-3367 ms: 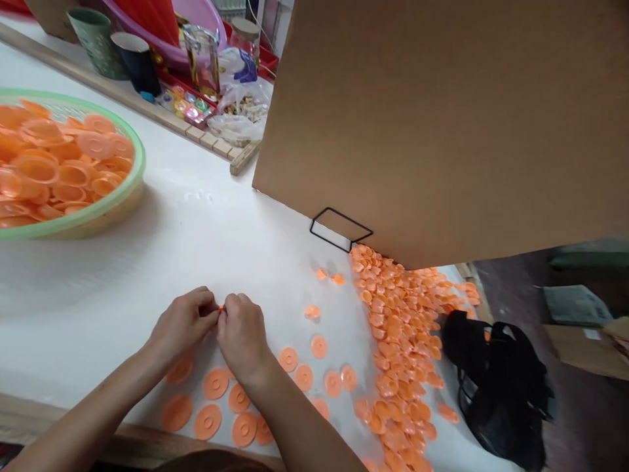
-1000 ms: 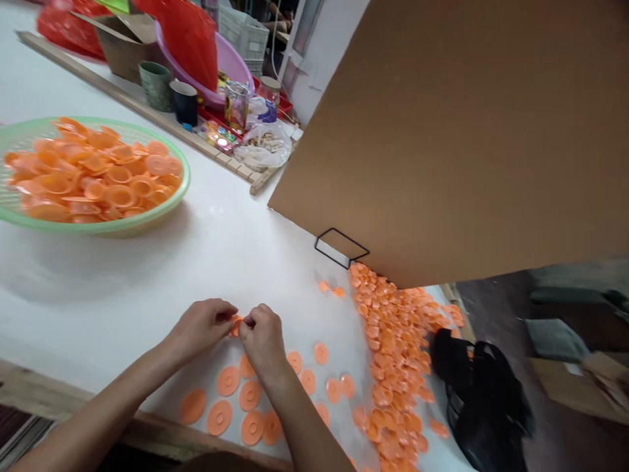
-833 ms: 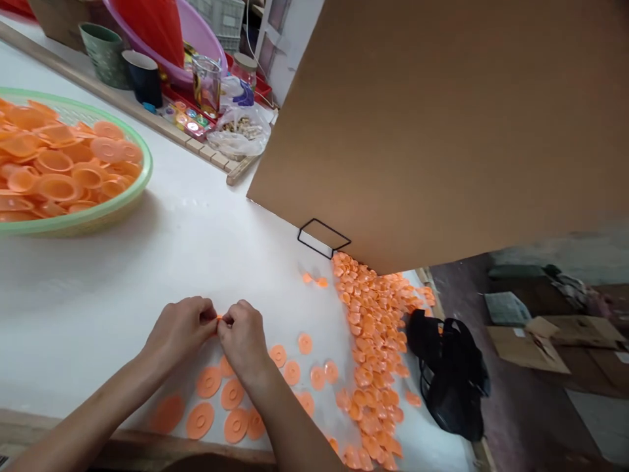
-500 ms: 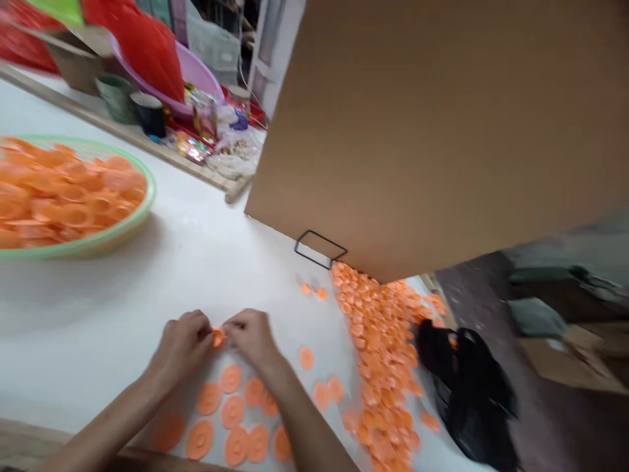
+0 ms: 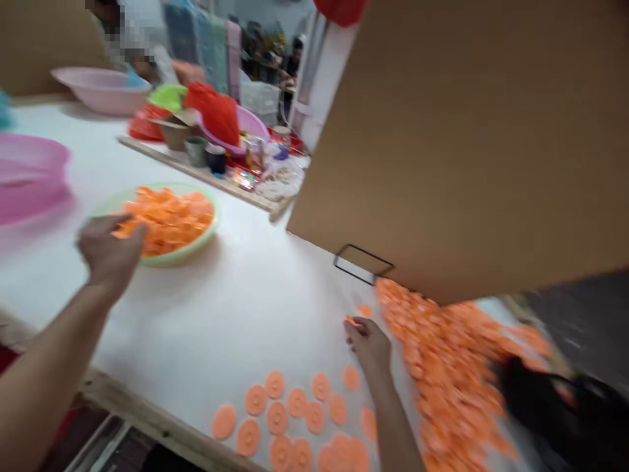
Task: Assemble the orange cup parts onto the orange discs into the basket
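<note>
My left hand [image 5: 109, 252] is over the near left side of a green basket [image 5: 199, 249], thumb and fingers closed around an orange plastic piece [image 5: 122, 229]. Cup-shaped orange pieces [image 5: 171, 219] fill this basket. Further right, my right hand [image 5: 372, 347] pinches a small orange piece [image 5: 350, 320] just above the white tabletop [image 5: 236, 314]. Flat round orange discs [image 5: 276, 417] with raised rings lie spread near the table's front edge. To the right of that hand is a large heap of small orange pieces [image 5: 442, 367], blurred in part.
A big cardboard sheet [image 5: 442, 151] overhangs the heap, with a black wire frame [image 5: 363, 263] by its lower edge. A black item [image 5: 555, 413] lies at right. Pink basins [image 5: 32, 174], cups and bags stand further back. Someone is at the far left.
My hands were together at one orange piece. The left has moved to the basket, and the right has moved rightward toward the heap. The view has swung left.
</note>
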A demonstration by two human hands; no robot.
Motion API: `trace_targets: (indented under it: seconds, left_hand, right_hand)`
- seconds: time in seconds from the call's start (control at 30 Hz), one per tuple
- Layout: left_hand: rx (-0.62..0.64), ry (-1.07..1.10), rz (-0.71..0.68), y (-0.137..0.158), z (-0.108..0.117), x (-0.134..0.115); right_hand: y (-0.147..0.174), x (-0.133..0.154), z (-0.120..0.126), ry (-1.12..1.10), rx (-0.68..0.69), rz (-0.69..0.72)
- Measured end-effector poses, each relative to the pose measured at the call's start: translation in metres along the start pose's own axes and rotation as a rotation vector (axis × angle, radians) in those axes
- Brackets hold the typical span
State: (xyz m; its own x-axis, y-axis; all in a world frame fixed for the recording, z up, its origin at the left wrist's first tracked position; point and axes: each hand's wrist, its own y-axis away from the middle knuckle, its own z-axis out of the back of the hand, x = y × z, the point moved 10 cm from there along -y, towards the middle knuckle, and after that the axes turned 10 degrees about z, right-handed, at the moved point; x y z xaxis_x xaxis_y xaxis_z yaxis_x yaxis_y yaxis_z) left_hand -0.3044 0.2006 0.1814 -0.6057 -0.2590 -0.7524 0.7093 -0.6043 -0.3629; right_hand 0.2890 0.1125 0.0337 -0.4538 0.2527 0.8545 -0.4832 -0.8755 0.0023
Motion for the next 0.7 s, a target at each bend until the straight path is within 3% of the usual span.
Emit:
trace_targets:
  seconds: [0.03,0.07,0.13,0.2,0.23,0.3,0.37,0.47,0.7]
  left_hand:
    - [-0.022,0.025,-0.061,0.018,-0.003,-0.012]
    - [0.055,0.078,-0.125,0.044,-0.017,-0.026]
    - [0.441,0.242,-0.268,0.122,-0.063,-0.059]
    - [0.945,0.399,-0.453,0.236,-0.106,-0.099]
    - [1.127,0.410,-0.537,0.292,-0.120,-0.116]
    - [1.346,0.326,-0.695,0.386,-0.143,-0.140]
    - [1.433,0.206,-0.825,0.446,-0.162,-0.156]
    - [1.472,0.086,-0.915,0.480,-0.181,-0.165]
    - [1.427,0.103,-0.772,0.457,-0.194,-0.150]
  right_hand:
    - [0.012,-0.003,0.005,-0.025,-0.009,-0.010]
    - [0.022,-0.009,0.011,-0.045,-0.010,-0.022]
    - [0.039,-0.023,0.028,-0.046,-0.016,-0.034]
    - [0.053,-0.037,0.049,-0.002,-0.043,-0.023]
    - [0.058,-0.042,0.059,0.028,-0.061,-0.012]
    - [0.064,-0.049,0.075,0.087,-0.088,0.011]
    - [0.064,-0.050,0.081,0.127,-0.087,0.034]
    - [0.060,-0.050,0.080,0.131,-0.076,0.039]
    - [0.067,-0.052,0.039,-0.208,-0.028,-0.044]
